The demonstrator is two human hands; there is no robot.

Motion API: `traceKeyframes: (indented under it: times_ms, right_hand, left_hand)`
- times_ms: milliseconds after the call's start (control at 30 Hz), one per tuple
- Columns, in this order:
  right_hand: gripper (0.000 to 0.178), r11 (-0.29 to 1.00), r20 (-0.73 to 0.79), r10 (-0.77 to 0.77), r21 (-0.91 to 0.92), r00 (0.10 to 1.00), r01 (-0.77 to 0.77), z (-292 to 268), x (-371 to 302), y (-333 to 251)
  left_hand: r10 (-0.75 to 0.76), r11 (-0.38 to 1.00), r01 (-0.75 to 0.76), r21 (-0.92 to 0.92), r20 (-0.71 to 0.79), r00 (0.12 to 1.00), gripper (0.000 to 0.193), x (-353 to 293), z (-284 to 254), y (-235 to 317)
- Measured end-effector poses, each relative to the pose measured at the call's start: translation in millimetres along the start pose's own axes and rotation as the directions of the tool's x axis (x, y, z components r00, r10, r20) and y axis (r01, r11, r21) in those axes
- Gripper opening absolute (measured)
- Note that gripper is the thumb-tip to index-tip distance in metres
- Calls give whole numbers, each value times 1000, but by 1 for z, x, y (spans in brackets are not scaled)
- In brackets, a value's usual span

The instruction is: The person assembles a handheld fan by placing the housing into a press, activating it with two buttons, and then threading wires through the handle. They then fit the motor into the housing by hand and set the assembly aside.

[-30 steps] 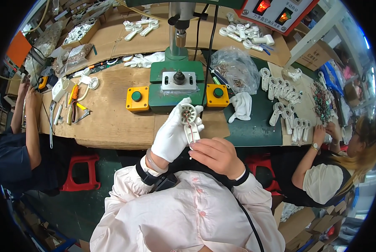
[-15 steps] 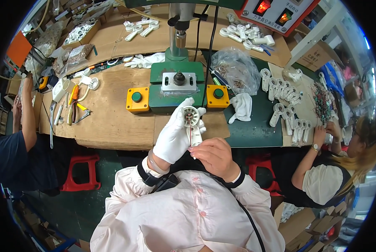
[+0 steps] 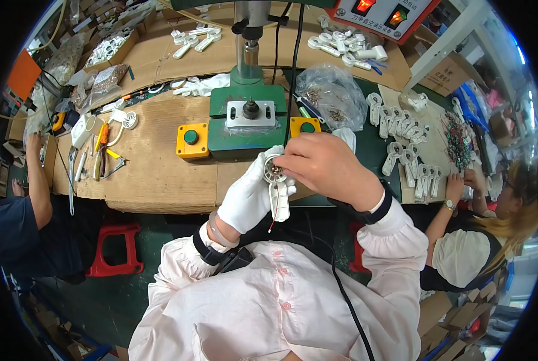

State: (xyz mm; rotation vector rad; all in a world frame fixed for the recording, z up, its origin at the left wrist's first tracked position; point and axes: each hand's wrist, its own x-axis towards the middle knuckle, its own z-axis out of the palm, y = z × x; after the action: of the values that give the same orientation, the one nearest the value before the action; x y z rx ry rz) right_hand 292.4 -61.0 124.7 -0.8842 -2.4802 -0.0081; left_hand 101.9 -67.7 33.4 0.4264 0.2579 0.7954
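A white handheld fan housing (image 3: pixel 279 203) lies in my gloved left hand (image 3: pixel 248 196), its round head up and its handle toward me. Inside the head sits a small coppery part, perhaps a motor, and a thin red wire (image 3: pixel 274 218) hangs past the handle. My bare right hand (image 3: pixel 336 166) reaches over from the right, fingertips pinched at the round head; what lies between them is hidden. Just beyond both hands stands a green press (image 3: pixel 236 139) with a metal plate (image 3: pixel 236 123) and a dark peg (image 3: pixel 250 109).
Yellow boxes with green buttons, left (image 3: pixel 192 140) and right (image 3: pixel 303 126), flank the press. Hand tools (image 3: pixel 102 153) lie on the left. More white fan housings (image 3: pixel 401 120) and a clear plastic bag (image 3: pixel 334 96) are on the right. Co-workers sit on either side.
My right hand has moved from the handle's lower end up to the round head. The red wire, formerly at my right fingers, now hangs loose. The left hand keeps hold of the fan housing.
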Motion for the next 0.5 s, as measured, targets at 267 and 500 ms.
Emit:
traceKeyframes:
  times_ms: [267,500]
  right_hand:
    - [15,991,188,-84,-91,979,102,1,16,0]
    - [15,990,240,-134,-20,961,143,0,16,3]
  left_hand:
    - [-19,1000,20,-6,25,1000,43,-1,-5,-1]
    - [-38,999,38,-28,-10,999,40,-1,-7,-4]
